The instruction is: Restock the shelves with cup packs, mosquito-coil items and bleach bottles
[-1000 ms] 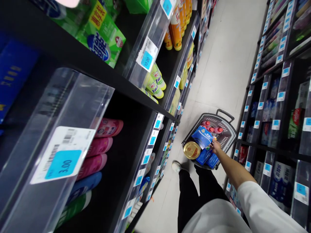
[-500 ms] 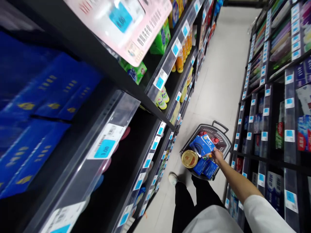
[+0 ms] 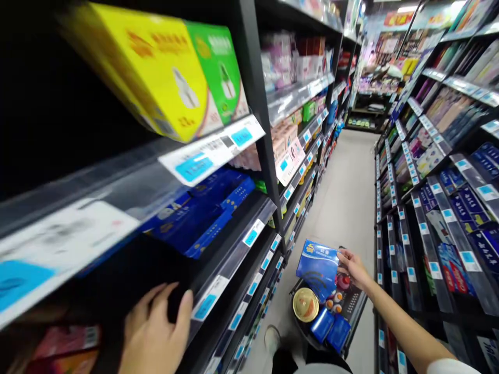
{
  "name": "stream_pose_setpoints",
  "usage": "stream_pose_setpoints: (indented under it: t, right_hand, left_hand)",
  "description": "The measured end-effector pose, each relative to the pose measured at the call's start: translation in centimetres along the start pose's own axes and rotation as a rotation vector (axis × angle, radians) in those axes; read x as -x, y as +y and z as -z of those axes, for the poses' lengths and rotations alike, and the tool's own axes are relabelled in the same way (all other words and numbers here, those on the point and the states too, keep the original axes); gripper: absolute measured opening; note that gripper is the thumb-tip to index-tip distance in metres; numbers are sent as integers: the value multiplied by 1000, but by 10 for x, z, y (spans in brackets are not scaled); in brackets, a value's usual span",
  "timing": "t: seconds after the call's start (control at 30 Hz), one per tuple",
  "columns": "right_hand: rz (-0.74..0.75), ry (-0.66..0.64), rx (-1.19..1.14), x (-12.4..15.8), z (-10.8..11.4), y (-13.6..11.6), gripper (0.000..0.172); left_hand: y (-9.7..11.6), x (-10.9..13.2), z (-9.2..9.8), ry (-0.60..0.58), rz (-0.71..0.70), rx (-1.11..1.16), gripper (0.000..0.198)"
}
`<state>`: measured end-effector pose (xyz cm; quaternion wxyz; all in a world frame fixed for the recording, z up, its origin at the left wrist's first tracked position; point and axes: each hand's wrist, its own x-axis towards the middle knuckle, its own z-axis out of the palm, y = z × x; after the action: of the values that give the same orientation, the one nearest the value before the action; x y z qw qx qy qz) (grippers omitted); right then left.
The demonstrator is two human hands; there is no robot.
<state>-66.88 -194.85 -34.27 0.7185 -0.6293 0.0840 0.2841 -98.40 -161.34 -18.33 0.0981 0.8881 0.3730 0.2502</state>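
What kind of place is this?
Probably a small supermarket or household-goods store: long black shelving stocked with boxed goods along an aisle, shelf price labels on the shelf edges, and a shopping basket with a blue packet held above it.

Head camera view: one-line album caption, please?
In a shop aisle, the right hand holds a blue packet over a shopping basket as the left hand reaches a black shelf.

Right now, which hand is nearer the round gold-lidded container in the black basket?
Right hand: just up-right of the container. The left hand is farther away, at the shelf.
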Motion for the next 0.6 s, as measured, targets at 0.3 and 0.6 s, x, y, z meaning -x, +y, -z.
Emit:
stream_pose_setpoints:
  t: [0.3,0.6]
  right_hand:
    - [190,-442,322,78,-104,-154,48]
    - [168,-623,545,115,-185,-201,41]
  left_hand:
    - [65,19,1,-62,65,739,40]
    - [90,31,3,-591,313,1487,58]
